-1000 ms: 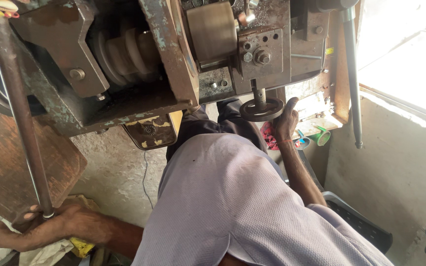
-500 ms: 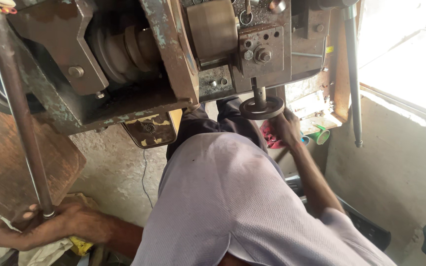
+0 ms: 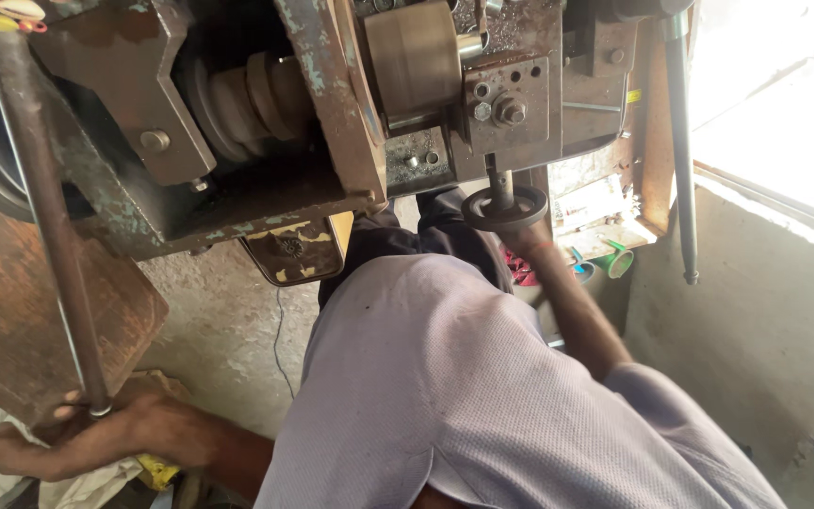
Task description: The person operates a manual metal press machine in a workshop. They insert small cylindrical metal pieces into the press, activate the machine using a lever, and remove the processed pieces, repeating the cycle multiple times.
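Pretty cramped under there. The rusty brown-and-green metal machine body hangs low over the person's lap, so there's little headroom. The left hand grips the base of the long rusty steel lever rod, boxed in by the rusted flat metal plate. The right hand sits under the small black round handwheel, squeezed between the machine and the grey concrete wall. The only open patch is the bare concrete floor in between.
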